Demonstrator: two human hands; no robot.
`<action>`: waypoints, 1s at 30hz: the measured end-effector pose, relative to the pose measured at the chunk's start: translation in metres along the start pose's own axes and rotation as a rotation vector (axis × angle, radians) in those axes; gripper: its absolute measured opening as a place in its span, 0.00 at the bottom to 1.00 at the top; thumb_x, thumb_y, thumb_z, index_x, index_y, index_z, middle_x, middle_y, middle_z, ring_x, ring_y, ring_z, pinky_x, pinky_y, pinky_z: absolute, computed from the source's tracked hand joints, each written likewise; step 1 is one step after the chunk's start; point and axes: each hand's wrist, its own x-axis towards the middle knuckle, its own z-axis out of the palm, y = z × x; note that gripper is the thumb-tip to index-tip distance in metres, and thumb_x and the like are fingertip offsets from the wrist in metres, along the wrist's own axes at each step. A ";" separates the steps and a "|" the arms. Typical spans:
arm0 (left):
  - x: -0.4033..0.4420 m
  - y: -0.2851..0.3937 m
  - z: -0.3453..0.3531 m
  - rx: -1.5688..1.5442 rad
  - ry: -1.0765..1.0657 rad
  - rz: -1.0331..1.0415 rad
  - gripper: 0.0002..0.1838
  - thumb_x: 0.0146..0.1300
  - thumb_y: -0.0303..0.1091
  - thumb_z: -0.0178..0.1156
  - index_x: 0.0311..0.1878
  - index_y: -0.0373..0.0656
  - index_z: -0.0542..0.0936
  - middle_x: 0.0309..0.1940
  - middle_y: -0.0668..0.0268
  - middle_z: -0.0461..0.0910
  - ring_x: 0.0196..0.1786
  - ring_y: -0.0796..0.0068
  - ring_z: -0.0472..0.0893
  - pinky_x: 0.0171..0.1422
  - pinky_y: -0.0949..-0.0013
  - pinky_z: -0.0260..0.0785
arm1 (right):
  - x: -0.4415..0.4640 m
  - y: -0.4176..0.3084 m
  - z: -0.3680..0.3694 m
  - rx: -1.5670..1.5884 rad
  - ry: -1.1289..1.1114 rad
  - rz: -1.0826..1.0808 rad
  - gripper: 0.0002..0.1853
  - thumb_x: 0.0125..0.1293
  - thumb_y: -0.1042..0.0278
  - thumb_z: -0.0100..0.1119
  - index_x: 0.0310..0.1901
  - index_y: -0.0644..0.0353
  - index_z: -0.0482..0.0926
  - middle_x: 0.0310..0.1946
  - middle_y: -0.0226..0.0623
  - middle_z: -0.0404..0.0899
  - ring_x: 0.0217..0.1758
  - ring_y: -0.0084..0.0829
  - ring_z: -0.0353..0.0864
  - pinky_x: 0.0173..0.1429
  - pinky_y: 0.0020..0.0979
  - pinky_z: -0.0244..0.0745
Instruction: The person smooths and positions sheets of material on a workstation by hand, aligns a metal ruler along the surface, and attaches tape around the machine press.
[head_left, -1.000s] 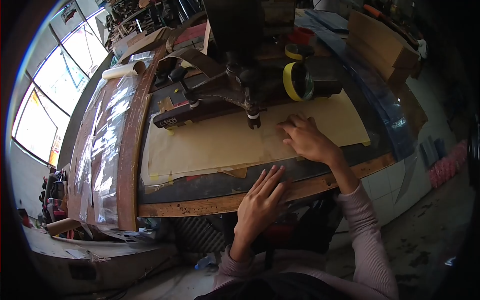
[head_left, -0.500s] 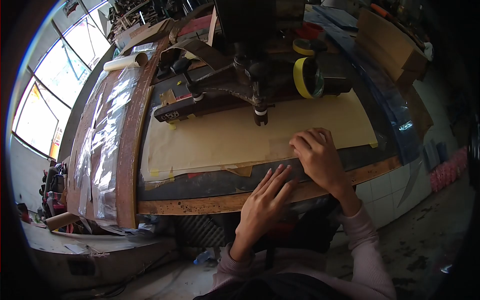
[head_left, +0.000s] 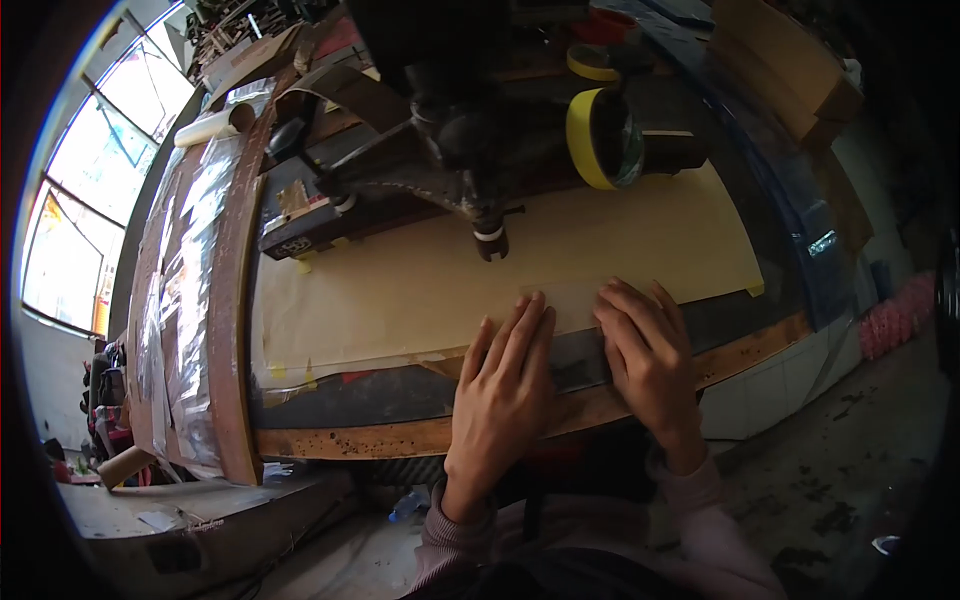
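My left hand (head_left: 505,385) lies with its fingers stretched out, the tips at the near edge of a long tan paper sheet (head_left: 400,300). To its right is my right hand (head_left: 650,360), its fingers slightly bent and apart, also resting at that edge. Between the two hands shows a thin, translucent piece (head_left: 574,312), partly over the paper and hard to make out. Beyond the hands stands a dark metal machine arm (head_left: 440,195) with a slotted tip (head_left: 491,245) above the sheet. A dark bar (head_left: 300,235) lies across the paper's far side.
Yellow tape rolls (head_left: 592,140) hang by the machine's right side. A wooden strip (head_left: 380,440) edges the dark table. At left is a plastic-covered board (head_left: 190,300) with a cardboard tube (head_left: 215,125) on it. A cardboard box (head_left: 785,75) stands at the back right.
My left hand has moved forward onto the paper's edge. My right hand has shifted down and right, its fingers no longer pinched together. The view has moved closer to the machine.
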 end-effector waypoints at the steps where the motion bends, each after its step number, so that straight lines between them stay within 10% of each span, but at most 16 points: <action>1: 0.000 0.001 -0.001 0.006 -0.006 -0.010 0.23 0.57 0.23 0.52 0.58 0.37 0.74 0.64 0.61 0.70 0.68 0.65 0.69 0.72 0.55 0.59 | -0.004 -0.002 -0.005 -0.028 0.008 0.037 0.10 0.57 0.79 0.61 0.41 0.63 0.80 0.47 0.36 0.79 0.54 0.34 0.80 0.62 0.44 0.69; 30: 0.004 0.006 -0.002 0.094 -0.097 -0.074 0.25 0.56 0.25 0.54 0.60 0.42 0.76 0.65 0.66 0.71 0.68 0.74 0.69 0.75 0.57 0.51 | -0.021 -0.007 -0.003 0.042 -0.004 0.125 0.14 0.58 0.70 0.62 0.46 0.63 0.83 0.49 0.38 0.82 0.51 0.36 0.78 0.54 0.35 0.74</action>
